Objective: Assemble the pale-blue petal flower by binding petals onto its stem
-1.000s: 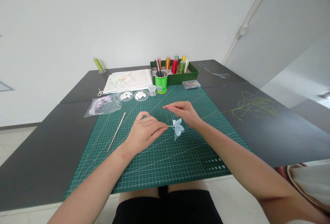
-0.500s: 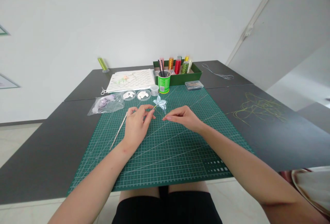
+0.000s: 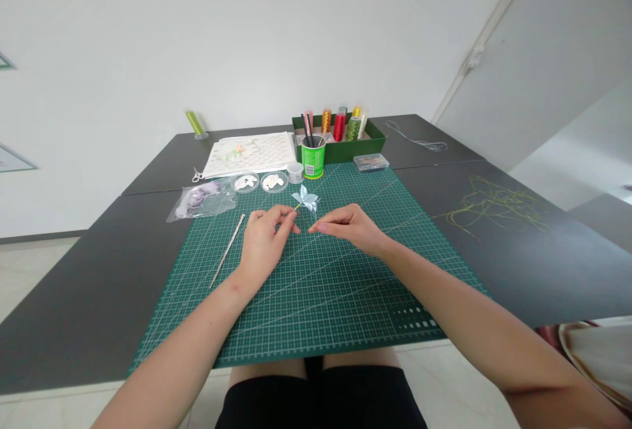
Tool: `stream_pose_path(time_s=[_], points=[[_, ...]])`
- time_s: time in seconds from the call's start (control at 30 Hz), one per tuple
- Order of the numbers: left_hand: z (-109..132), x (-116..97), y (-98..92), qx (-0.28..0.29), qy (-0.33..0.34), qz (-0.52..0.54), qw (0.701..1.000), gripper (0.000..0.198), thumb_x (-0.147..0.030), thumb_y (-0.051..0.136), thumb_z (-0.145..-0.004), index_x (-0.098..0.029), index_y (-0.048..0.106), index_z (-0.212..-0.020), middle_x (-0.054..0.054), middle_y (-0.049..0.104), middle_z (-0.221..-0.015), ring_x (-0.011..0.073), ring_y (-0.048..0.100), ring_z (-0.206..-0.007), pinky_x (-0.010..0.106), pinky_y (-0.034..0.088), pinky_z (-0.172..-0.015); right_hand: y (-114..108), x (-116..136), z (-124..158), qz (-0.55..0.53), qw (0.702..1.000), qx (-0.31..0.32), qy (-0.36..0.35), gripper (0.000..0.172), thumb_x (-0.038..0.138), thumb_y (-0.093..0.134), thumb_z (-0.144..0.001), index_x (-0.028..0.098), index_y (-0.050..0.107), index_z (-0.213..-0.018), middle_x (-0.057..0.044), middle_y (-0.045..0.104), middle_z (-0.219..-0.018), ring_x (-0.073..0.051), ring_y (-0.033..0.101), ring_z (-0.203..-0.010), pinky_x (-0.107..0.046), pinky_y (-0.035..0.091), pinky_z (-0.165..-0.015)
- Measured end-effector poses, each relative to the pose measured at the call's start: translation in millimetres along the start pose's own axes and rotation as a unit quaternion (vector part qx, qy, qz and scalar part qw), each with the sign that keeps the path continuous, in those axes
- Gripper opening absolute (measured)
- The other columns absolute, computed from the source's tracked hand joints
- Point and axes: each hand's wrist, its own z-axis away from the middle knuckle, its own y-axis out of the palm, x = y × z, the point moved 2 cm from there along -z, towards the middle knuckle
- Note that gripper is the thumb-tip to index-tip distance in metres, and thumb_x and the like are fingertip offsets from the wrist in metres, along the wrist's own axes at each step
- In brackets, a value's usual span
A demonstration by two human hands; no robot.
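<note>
Over the green cutting mat point(image 3: 316, 297), my left hand point(image 3: 266, 235) pinches the thin green stem of a pale blue artificial flower point(image 3: 305, 199). The petals spread above and to the right of those fingertips. My right hand point(image 3: 353, 226) is closed in a pinch just below and right of the flower; whatever lies between its fingertips is too fine to make out. A slim metal tool point(image 3: 227, 251), perhaps tweezers, rests on the mat left of my left hand.
Behind the hands stand a green can point(image 3: 313, 159) of tools, a green box point(image 3: 345, 150) of thread spools, two dishes of white pieces point(image 3: 271, 182) and a clear case point(image 3: 371, 162). A plastic bag point(image 3: 202, 202) lies left, loose green threads point(image 3: 494, 208) right.
My right fingertips have shifted very slightly left. My left hand still holds the flower, in nearly the same spot, and more of the metal tool's upper end shows.
</note>
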Motion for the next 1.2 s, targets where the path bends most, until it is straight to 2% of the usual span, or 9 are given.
stream_pose_path(time_s=[0.27, 0.37, 0.47, 0.6, 0.7, 0.77, 0.83, 1.0, 1.2], points=[[0.4, -2.1, -2.8, -0.024, -0.007, -0.026, 0.999, 0.014, -0.031, 0.054, -0.097, -0.022, 0.061, -0.088, -0.003, 0.077, -0.075, 0.0186, 0.069, -0.079, 0.034, 0.042, -0.088, -2.4, -3.2, -0.9, 0.054, 0.998, 0.043, 0.014, 0.034, 0.045, 0.066, -0.084, 0.013, 0.079, -0.087, 0.004, 0.046, -0.052, -0.006, 0.029, -0.048, -0.023, 0.019, -0.047], [0.7, -1.3, -2.3, -0.036, 0.015, -0.056, 0.998, 0.012, -0.028, 0.056, -0.097, -0.022, 0.061, -0.087, -0.004, 0.077, -0.076, 0.0176, 0.069, -0.076, 0.035, 0.040, -0.087, -1.5, -5.0, -1.5, 0.085, 0.994, 0.067, 0.023, 0.035, 0.044, 0.064, -0.085, 0.012, 0.078, -0.090, 0.002, 0.053, -0.056, -0.007, 0.033, -0.049, -0.023, 0.021, -0.047], [0.9, 1.2, -1.7, -0.042, 0.031, -0.086, 0.995, 0.013, -0.027, 0.055, -0.097, -0.022, 0.059, -0.087, -0.004, 0.077, -0.078, 0.0166, 0.068, -0.073, 0.036, 0.039, -0.088, -1.1, -6.3, -2.0, 0.125, 0.984, 0.121, 0.042, 0.031, 0.040, 0.065, -0.085, 0.013, 0.079, -0.087, 0.001, 0.058, -0.058, -0.007, 0.038, -0.051, -0.022, 0.026, -0.049], [0.4, 5.2, -2.1, -0.053, 0.035, -0.117, 0.991, 0.014, -0.028, 0.053, -0.099, -0.021, 0.059, -0.088, -0.004, 0.077, -0.078, 0.0159, 0.068, -0.070, 0.037, 0.036, -0.089, -2.9, -3.3, -0.3, 0.151, 0.969, 0.183, 0.062, 0.028, 0.039, 0.069, -0.083, 0.013, 0.080, -0.083, 0.005, 0.050, -0.047, -0.006, 0.034, -0.047, -0.022, 0.025, -0.048], [0.2, 6.3, -2.0, -0.039, 0.053, -0.149, 0.987, 0.015, -0.027, 0.053, -0.099, -0.021, 0.059, -0.087, -0.004, 0.076, -0.077, 0.0153, 0.066, -0.065, 0.037, 0.035, -0.087, -4.9, 7.2, 3.1, 0.087, 0.975, 0.202, 0.033, 0.026, 0.040, 0.071, -0.082, 0.016, 0.081, -0.089, -0.001, 0.068, -0.063, -0.009, 0.047, -0.053, -0.023, 0.032, -0.051], [0.5, 5.9, -1.2, -0.019, 0.082, -0.175, 0.981, 0.016, -0.027, 0.052, -0.099, -0.021, 0.059, -0.087, -0.004, 0.076, -0.076, 0.0149, 0.063, -0.061, 0.037, 0.034, -0.086, -7.8, 14.7, 5.3, 0.041, 0.983, 0.179, 0.009, 0.023, 0.038, 0.073, -0.081, 0.019, 0.081, -0.091, -0.004, 0.075, -0.077, -0.011, 0.055, -0.060, -0.025, 0.037, -0.054], [1.0, 4.8, -0.1, 0.001, 0.121, -0.198, 0.973, 0.017, -0.026, 0.050, -0.100, -0.021, 0.059, -0.088, -0.003, 0.075, -0.073, 0.0147, 0.061, -0.059, 0.037, 0.034, -0.086, -12.0, 19.5, 6.4, 0.002, 0.992, 0.126, -0.016, 0.019, 0.036, 0.075, -0.079, 0.021, 0.082, -0.088, -0.004, 0.075, -0.075, -0.012, 0.055, -0.061, -0.025, 0.038, -0.054], [4.4, -1.0, 4.9, 0.075, 0.244, -0.201, 0.946, 0.024, -0.029, 0.044, -0.103, -0.020, 0.061, -0.088, -0.003, 0.070, -0.068, 0.0134, 0.061, -0.061, 0.035, 0.036, -0.086, -21.5, 14.8, 4.4, -0.078, 0.996, -0.020, -0.046, 0.017, 0.035, 0.074, -0.080, 0.021, 0.082, -0.086, 0.005, 0.049, -0.047, -0.007, 0.032, -0.047, -0.024, 0.023, -0.046], [10.9, -13.5, 3.5, 0.099, 0.335, -0.166, 0.922, 0.025, -0.025, 0.042, -0.104, -0.018, 0.061, -0.088, -0.003, 0.072, -0.071, 0.0111, 0.064, -0.063, 0.033, 0.039, -0.087, -23.9, 3.7, -2.1, -0.086, 0.991, -0.096, -0.033, 0.025, 0.039, 0.071, -0.083, 0.019, 0.081, -0.094, 0.008, 0.034, -0.047, -0.006, 0.023, -0.048, -0.024, 0.015, -0.047]])
